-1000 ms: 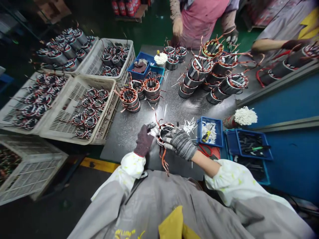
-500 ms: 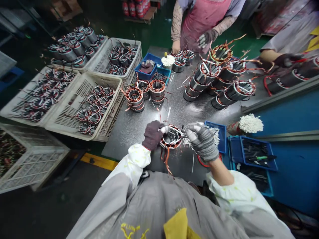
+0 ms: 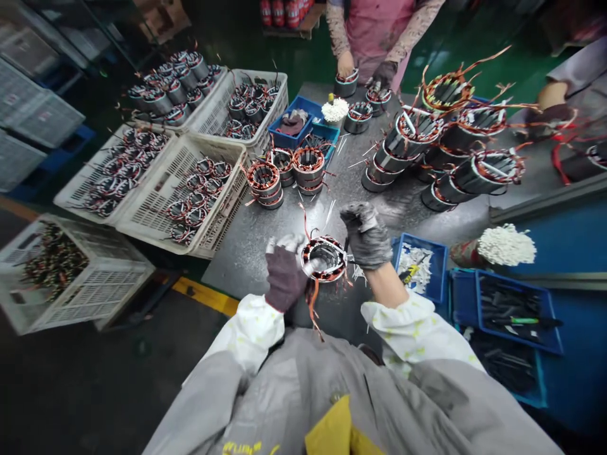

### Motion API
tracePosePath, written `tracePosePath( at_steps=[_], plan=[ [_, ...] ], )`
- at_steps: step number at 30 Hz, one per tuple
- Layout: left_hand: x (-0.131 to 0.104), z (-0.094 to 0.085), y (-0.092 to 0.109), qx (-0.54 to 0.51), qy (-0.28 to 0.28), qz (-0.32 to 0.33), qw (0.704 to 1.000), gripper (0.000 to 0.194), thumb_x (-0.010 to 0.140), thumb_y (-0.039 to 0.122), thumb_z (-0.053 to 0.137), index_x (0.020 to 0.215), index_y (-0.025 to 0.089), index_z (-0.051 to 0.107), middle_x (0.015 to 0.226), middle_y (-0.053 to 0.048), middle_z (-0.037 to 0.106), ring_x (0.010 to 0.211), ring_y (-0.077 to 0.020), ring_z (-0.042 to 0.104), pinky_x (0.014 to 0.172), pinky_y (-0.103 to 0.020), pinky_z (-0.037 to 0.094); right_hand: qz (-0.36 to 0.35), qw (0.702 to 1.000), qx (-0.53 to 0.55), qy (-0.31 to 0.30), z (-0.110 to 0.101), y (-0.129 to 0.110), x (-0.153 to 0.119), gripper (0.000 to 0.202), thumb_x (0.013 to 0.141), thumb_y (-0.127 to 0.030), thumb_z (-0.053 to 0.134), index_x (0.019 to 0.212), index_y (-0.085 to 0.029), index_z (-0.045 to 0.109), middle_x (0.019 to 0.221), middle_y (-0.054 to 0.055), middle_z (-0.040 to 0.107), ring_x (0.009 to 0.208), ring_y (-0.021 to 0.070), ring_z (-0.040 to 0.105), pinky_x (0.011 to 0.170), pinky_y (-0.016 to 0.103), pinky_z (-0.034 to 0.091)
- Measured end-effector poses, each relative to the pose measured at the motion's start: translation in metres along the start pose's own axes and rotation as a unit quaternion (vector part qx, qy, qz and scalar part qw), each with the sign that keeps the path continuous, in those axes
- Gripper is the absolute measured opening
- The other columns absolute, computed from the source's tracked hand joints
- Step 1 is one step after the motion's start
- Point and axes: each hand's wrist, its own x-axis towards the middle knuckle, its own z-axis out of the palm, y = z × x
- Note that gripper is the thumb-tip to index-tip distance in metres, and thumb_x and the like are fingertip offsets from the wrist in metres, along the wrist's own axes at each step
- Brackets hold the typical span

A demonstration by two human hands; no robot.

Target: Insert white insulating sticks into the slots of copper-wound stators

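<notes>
A ring-shaped wound core (image 3: 324, 259) with copper wires and white strips lies on the metal table (image 3: 227, 253) in front of me. My left hand (image 3: 285, 272), in a dark glove with pale fingertips, is at its left side, its fingers bent against the core. At the upper right of the core is my right hand (image 3: 367, 235) in a grey glove, its fingers curled around a thin dark thing too small to name. An orange wire bundle (image 3: 313, 303) hangs from the core's near side.
Stacked cores (image 3: 403, 145) stand at the back right, more (image 3: 265, 183) at the back left. Crates of cores (image 3: 184, 189) are on the left. Blue trays (image 3: 441, 268) and a bundle of white sticks (image 3: 506, 245) lie right. A co-worker's hands (image 3: 382, 76) handle cores across the table.
My right hand has risen and closed more tightly, and a yellow-handled tool now shows in the blue tray. My left hand has shifted slightly down and left. The view has turned slightly.
</notes>
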Motion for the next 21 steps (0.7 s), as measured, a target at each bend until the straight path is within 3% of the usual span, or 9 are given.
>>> tracePosePath(
  at_steps=[1, 3, 6, 8, 10, 13, 15, 17, 21],
  plan=[
    [-0.004, -0.003, 0.01, 0.035, -0.035, 0.048, 0.998, 0.062, 0.089, 0.047, 0.079, 0.143, 0.023, 0.061, 0.142, -0.014, 0.071, 0.14, -0.0357, 0.061, 0.134, -0.065, 0.02, -0.018, 0.999, -0.037, -0.001, -0.003, -0.004, 0.001, 0.054, 0.105, -0.068, 0.043, 0.108, -0.026, 0.078, 0.11, 0.008, 0.077, 0.105, 0.026, 0.068, 0.103, 0.049, 0.052],
    [-0.008, -0.001, 0.029, 0.087, -0.122, 0.104, 0.983, 0.057, 0.089, 0.051, 0.079, 0.137, 0.022, 0.068, 0.131, -0.015, 0.076, 0.129, -0.0382, 0.066, 0.133, -0.07, 0.015, -0.065, 0.976, -0.188, -0.085, -0.002, -0.014, 0.002, 0.048, 0.1, -0.066, 0.057, 0.107, -0.024, 0.079, 0.111, 0.01, 0.077, 0.107, 0.0282, 0.067, 0.102, 0.049, 0.052],
    [-0.002, 0.011, 0.046, 0.134, -0.22, 0.11, 0.96, 0.042, 0.09, 0.053, 0.076, 0.112, 0.017, 0.078, 0.106, -0.02, 0.079, 0.11, -0.0425, 0.071, 0.126, -0.075, 0.023, -0.112, 0.866, -0.4, -0.279, 0.009, -0.026, 0.0, 0.031, 0.097, -0.051, 0.07, 0.097, -0.023, 0.082, 0.108, 0.012, 0.079, 0.109, 0.0303, 0.066, 0.105, 0.05, 0.047],
    [0.006, 0.019, 0.045, 0.128, -0.242, 0.104, 0.956, 0.033, 0.09, 0.047, 0.075, 0.104, 0.017, 0.079, 0.103, -0.021, 0.079, 0.108, -0.0438, 0.071, 0.121, -0.074, 0.029, -0.124, 0.84, -0.414, -0.329, 0.017, -0.025, -0.005, 0.026, 0.1, -0.042, 0.066, 0.094, -0.023, 0.083, 0.108, 0.011, 0.08, 0.11, 0.0289, 0.066, 0.107, 0.049, 0.046],
    [0.012, 0.024, 0.038, 0.092, -0.244, 0.105, 0.96, 0.026, 0.089, 0.04, 0.074, 0.103, 0.019, 0.079, 0.108, -0.02, 0.078, 0.109, -0.0432, 0.07, 0.117, -0.07, 0.035, -0.104, 0.909, -0.319, -0.249, 0.021, -0.019, -0.009, 0.028, 0.101, -0.043, 0.063, 0.092, -0.025, 0.082, 0.101, 0.009, 0.081, 0.102, 0.026, 0.068, 0.102, 0.046, 0.05],
    [0.013, 0.026, 0.023, 0.039, -0.259, 0.108, 0.959, 0.023, 0.086, 0.039, 0.076, 0.099, 0.021, 0.078, 0.102, -0.018, 0.079, 0.104, -0.04, 0.07, 0.108, -0.063, 0.043, -0.056, 0.988, -0.147, 0.002, 0.02, -0.013, -0.008, 0.047, 0.105, -0.059, 0.048, 0.088, -0.027, 0.076, 0.086, 0.004, 0.075, 0.085, 0.0209, 0.068, 0.09, 0.041, 0.057],
    [0.015, 0.023, 0.014, 0.011, -0.266, 0.112, 0.957, 0.027, 0.085, 0.047, 0.077, 0.093, 0.021, 0.078, 0.096, -0.016, 0.079, 0.1, -0.0381, 0.071, 0.105, -0.06, 0.044, -0.033, 0.987, -0.09, 0.127, 0.016, -0.017, -0.002, 0.052, 0.103, -0.067, 0.044, 0.087, -0.026, 0.072, 0.084, 0.002, 0.072, 0.081, 0.0189, 0.067, 0.086, 0.038, 0.059],
    [0.022, 0.015, 0.005, -0.035, -0.265, 0.101, 0.958, 0.034, 0.085, 0.056, 0.075, 0.086, 0.022, 0.077, 0.09, -0.014, 0.079, 0.097, -0.0358, 0.071, 0.102, -0.055, 0.047, -0.006, 0.978, -0.095, 0.183, 0.008, -0.027, 0.002, 0.049, 0.097, -0.071, 0.057, 0.088, -0.025, 0.072, 0.085, 0.002, 0.073, 0.08, 0.0187, 0.067, 0.084, 0.038, 0.06],
    [0.055, -0.009, -0.03, -0.239, -0.256, -0.072, 0.934, 0.045, 0.083, 0.065, 0.07, 0.091, 0.022, 0.078, 0.089, -0.006, 0.079, 0.088, -0.0268, 0.072, 0.085, -0.038, 0.053, -0.011, 0.95, -0.245, 0.194, -0.022, -0.041, -0.016, 0.049, 0.099, -0.068, 0.056, 0.091, -0.023, 0.074, 0.093, 0.006, 0.078, 0.087, 0.0232, 0.07, 0.087, 0.043, 0.059]
  ],
)
